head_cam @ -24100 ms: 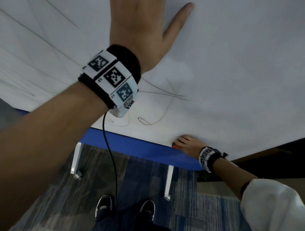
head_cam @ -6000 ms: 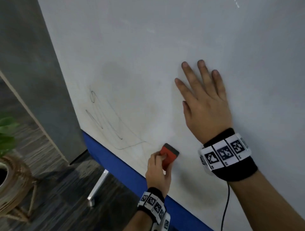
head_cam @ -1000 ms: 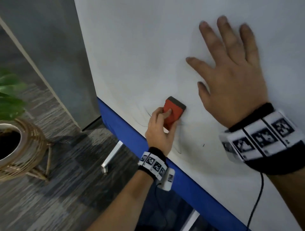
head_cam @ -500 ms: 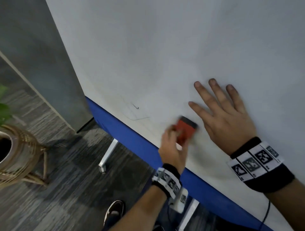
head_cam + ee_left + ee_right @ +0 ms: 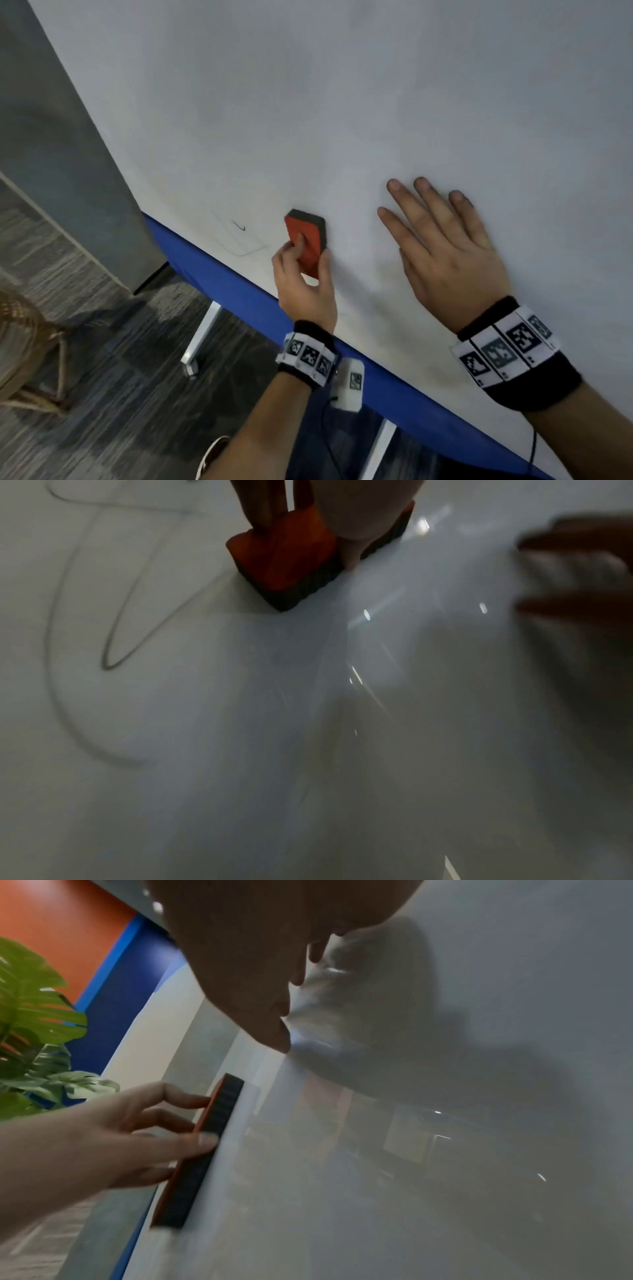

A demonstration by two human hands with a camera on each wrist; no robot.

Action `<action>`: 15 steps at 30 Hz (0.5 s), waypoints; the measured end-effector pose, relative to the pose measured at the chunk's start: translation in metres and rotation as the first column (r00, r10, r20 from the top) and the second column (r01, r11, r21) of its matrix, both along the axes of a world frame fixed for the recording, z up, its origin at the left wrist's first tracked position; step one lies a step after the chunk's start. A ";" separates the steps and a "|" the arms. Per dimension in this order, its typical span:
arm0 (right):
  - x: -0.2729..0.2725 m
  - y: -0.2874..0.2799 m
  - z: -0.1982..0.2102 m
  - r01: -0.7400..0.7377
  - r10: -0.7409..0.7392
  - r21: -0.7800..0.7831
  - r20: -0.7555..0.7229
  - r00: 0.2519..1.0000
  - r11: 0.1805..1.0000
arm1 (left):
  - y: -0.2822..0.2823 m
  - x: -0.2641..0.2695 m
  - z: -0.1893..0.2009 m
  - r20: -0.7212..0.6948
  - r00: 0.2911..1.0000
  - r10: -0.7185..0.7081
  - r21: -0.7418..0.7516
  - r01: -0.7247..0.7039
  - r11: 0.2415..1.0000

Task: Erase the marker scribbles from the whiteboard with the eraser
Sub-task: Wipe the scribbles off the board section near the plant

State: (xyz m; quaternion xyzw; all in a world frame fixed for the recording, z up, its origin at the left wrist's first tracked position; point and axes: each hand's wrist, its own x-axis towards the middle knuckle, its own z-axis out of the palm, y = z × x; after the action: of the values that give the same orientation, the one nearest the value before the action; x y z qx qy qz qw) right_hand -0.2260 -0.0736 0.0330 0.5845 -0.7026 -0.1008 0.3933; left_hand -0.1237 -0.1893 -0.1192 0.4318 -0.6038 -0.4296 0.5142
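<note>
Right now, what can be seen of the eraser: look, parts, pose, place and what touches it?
The eraser is a small rectangular block with an orange-red back and a dark, felt-like pad. The pad lies flat against the whiteboard, low on it, just above the blue bottom edge, tilted off upright. The left hand grips it, fingers on its back and thumb on one side. Faint marker scribbles remain to its left; the right hand rests flat on the board, apart from it.

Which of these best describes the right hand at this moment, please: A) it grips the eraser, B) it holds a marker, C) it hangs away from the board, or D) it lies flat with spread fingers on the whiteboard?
D: the right hand lies flat on the whiteboard, fingers spread, while the left hand holds the eraser.
</note>
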 end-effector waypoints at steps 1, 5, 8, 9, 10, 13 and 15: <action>0.000 -0.001 -0.001 0.001 -0.001 -0.009 0.013 1.000 1.000 | 0.013 0.001 -0.008 0.065 0.997 -0.039 -0.084 0.045 0.995; 0.000 0.000 0.002 0.002 -0.004 0.039 0.039 0.999 0.999 | 0.028 0.013 -0.025 0.267 0.939 -0.218 -0.277 0.291 0.916; -0.002 0.003 0.008 -0.015 0.011 0.053 0.074 0.997 0.998 | -0.004 0.017 0.010 0.194 0.969 -0.155 -0.194 0.193 0.962; -0.002 0.003 0.010 -0.036 0.033 0.035 0.083 0.996 0.999 | -0.024 0.016 0.032 0.116 0.988 -0.100 -0.185 0.121 0.975; -0.002 0.003 0.011 -0.066 0.065 0.010 0.087 0.994 0.998 | -0.045 0.014 0.058 0.052 0.998 -0.046 -0.209 0.056 0.976; -0.002 -0.002 0.015 -0.143 0.151 -0.076 0.116 0.982 0.987 | -0.093 0.012 0.142 0.030 0.999 -0.013 -0.489 0.026 0.872; -0.001 -0.007 0.015 -0.150 0.167 -0.128 0.136 0.976 0.980 | -0.109 0.011 0.178 0.085 0.994 -0.067 -0.719 0.108 0.687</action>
State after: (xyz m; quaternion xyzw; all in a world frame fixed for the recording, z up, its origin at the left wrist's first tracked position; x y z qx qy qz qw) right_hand -0.2271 -0.0803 0.0482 0.6207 -0.6850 0.0152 0.3811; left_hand -0.1129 -0.2985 0.0590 0.1767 -0.7569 -0.1706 0.6057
